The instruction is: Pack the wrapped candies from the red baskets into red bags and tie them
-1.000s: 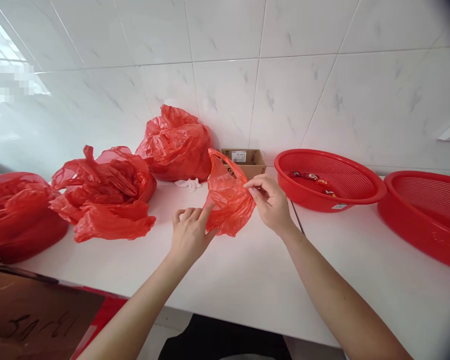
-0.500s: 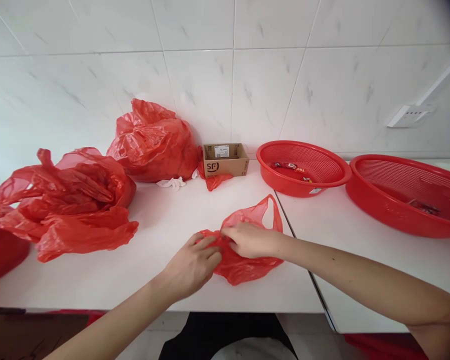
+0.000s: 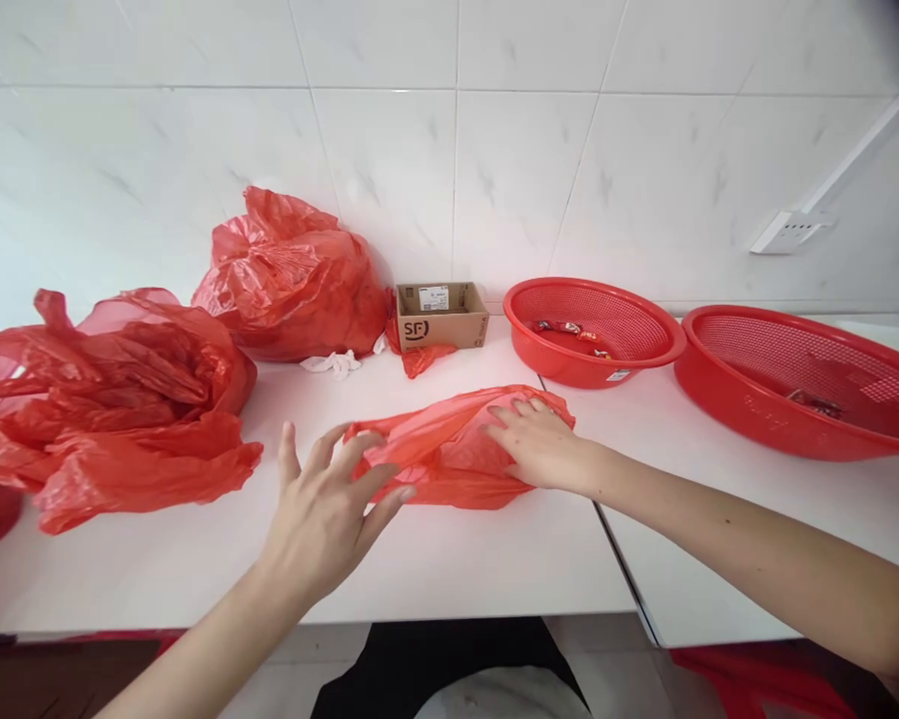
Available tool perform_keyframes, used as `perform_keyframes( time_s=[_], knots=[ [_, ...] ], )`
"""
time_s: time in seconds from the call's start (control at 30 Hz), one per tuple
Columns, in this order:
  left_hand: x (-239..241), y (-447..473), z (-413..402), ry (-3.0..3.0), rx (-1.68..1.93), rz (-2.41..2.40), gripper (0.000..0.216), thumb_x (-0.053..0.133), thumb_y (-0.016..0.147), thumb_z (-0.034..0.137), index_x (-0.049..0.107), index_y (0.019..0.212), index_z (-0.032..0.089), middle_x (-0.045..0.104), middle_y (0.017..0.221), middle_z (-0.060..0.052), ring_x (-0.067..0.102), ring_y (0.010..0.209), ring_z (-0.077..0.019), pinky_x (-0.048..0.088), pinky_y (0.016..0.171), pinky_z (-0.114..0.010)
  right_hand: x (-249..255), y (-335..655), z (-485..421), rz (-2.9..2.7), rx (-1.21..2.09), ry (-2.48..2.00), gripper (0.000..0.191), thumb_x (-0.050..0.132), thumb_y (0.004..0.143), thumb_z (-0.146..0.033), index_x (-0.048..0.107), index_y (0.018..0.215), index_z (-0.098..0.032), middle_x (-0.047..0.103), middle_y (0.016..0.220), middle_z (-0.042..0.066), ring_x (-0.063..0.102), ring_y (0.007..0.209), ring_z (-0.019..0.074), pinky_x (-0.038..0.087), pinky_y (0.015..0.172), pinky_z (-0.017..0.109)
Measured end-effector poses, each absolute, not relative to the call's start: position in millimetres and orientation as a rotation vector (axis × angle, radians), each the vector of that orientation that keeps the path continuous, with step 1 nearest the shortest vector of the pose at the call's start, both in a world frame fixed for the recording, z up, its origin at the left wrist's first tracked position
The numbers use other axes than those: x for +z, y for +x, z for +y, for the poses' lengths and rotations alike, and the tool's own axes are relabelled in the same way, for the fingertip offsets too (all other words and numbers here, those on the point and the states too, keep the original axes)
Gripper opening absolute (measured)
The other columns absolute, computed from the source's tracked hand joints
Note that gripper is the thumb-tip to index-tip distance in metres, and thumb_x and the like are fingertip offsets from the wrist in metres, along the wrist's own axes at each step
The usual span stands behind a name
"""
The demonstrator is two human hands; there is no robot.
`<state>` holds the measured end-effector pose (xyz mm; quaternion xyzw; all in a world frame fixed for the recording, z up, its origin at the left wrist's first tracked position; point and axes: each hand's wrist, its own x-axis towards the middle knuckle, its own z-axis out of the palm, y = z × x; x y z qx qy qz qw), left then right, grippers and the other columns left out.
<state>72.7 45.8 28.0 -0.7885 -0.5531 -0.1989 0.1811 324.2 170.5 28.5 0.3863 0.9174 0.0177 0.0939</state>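
White bench point(image 3: 449, 559) against a tiled wall. A thin red plastic bag point(image 3: 449, 454) lies stretched out flat on the bench, near the middle, long axis running left to right.

Left hand point(image 3: 326, 504): fingers spread wide, palm down, fingertips resting on the left end of the bag. Nothing gripped; the hand is flat and open.

Right hand point(image 3: 539, 444): palm down on the right end of the bag, fingers extended and slightly fanned, pressing the plastic to the bench. Also not closed around anything.

Far side, centre: small open cardboard box point(image 3: 441, 316) with printed lettering on its front, standing against the wall. A scrap of red plastic point(image 3: 420, 357) lies just in front of its left corner. A small crumpled white bit point(image 3: 330, 363) sits to the left of that.

Far left of the box: full, bulging red bag point(image 3: 292, 280) leaning at the wall. Nearer and further left: loose heap of crumpled red bags point(image 3: 112, 399).

Right of the box: round red mesh basket point(image 3: 644, 345) holding a few small wrapped items point(image 3: 569, 329). Further right, a larger red basket point(image 3: 719, 389), partly out of frame, with something small and dark inside; too indistinct to identify.

White socket strip point(image 3: 790, 230) on the wall at far right.
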Motion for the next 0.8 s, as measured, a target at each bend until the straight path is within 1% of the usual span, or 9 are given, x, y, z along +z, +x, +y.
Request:
perform_keyframes(
  time_s=[0.13,0.33,0.37,0.43,0.5,0.6,0.67,0.73,0.8],
  knots=[
    [25.6,107.0,62.9,-2.103,-0.627,-1.498,0.021,0.059,0.089,0.03,0.074,0.076,0.024,0.053,0.14,-0.01,0.037,0.136,-0.0424,0.015,0.107,-0.074,23.7,315.9,155.3,2.889,0.073,1.011,0.041,0.059,0.083,-0.02,0.063,0.123,-0.016,0.059,0.13,0.017,0.052,0.119,0.0341,0.038,0.1,0.048],
    [-2.7,123.2,101.1,-2.285,-0.388,-1.633,0.008,0.07,0.077,0.021,0.071,0.068,0.021,0.045,0.151,-0.009,0.029,0.141,-0.048,0.007,0.108,-0.076,11.4,318.6,134.1,2.878,-0.1,0.804,0.057,0.064,0.076,-0.017,0.058,0.132,-0.02,0.044,0.147,0.015,0.038,0.134,0.0401,0.028,0.109,0.059],
    [-5.7,119.5,105.8,-2.305,-0.319,-1.713,0.003,0.071,0.073,0.018,0.072,0.072,0.021,0.051,0.146,-0.011,0.034,0.138,-0.0481,0.006,0.108,-0.077,10.5,322.4,132.1,2.846,-0.17,0.773,0.061,0.065,0.074,-0.018,0.057,0.135,-0.022,0.038,0.152,0.014,0.032,0.139,0.0414,0.025,0.111,0.061],
    [-7.5,106.5,112.5,-2.289,-0.213,-1.882,0.02,0.068,0.07,0.013,0.074,0.087,0.023,0.067,0.123,-0.016,0.051,0.123,-0.0458,0.008,0.106,-0.078,11.9,332.3,129.7,2.77,-0.307,0.741,0.07,0.067,0.072,-0.015,0.053,0.139,-0.027,0.027,0.159,0.011,0.02,0.145,0.0417,0.025,0.113,0.06],
    [-4.3,88.5,114.7,-2.235,-0.176,-2.011,0.034,0.059,0.072,0.01,0.072,0.102,0.021,0.074,0.094,-0.015,0.065,0.101,-0.0413,0.019,0.101,-0.078,18.6,343.8,130.7,2.716,-0.432,0.752,0.073,0.065,0.07,-0.008,0.053,0.14,-0.028,0.025,0.16,0.01,0.021,0.146,0.0383,0.03,0.113,0.054],
    [2.5,64.5,108.4,-2.243,-0.159,-2.126,0.044,0.049,0.076,0.011,0.068,0.114,0.019,0.072,0.082,-0.012,0.069,0.074,-0.0321,0.051,0.079,-0.056,36.8,360.3,145.3,2.788,-0.736,0.776,0.054,0.062,0.078,-0.012,0.062,0.13,-0.028,0.045,0.15,0.007,0.043,0.137,0.028,0.04,0.108,0.041],
    [4.9,56.6,98.3,-2.327,-0.197,-2.213,0.049,0.045,0.079,0.014,0.064,0.123,0.023,0.07,0.086,-0.009,0.067,0.063,-0.0241,0.053,0.06,-0.036,49.8,371.9,168.3,2.984,-0.919,0.89,0.038,0.06,0.085,-0.024,0.065,0.123,-0.029,0.059,0.136,0.004,0.056,0.125,0.0216,0.044,0.104,0.037],
    [5.6,54.9,85.2,-2.393,-0.297,-2.353,0.051,0.044,0.082,0.019,0.06,0.129,0.029,0.067,0.092,-0.005,0.063,0.056,-0.0175,0.049,0.05,-0.027,59.3,386.0,200.3,3.169,-0.741,1.269,0.035,0.058,0.088,-0.03,0.063,0.123,-0.026,0.063,0.13,0.004,0.058,0.12,0.0206,0.044,0.104,0.037],
    [5.6,56.1,71.2,-2.409,-0.408,-2.479,0.049,0.045,0.084,0.026,0.059,0.13,0.034,0.065,0.1,-0.003,0.061,0.052,-0.0141,0.049,0.048,-0.025,63.0,401.7,232.4,3.02,-0.224,1.763,0.043,0.058,0.088,-0.028,0.057,0.13,-0.02,0.058,0.136,0.011,0.053,0.126,0.0261,0.04,0.106,0.043]
  ],
)
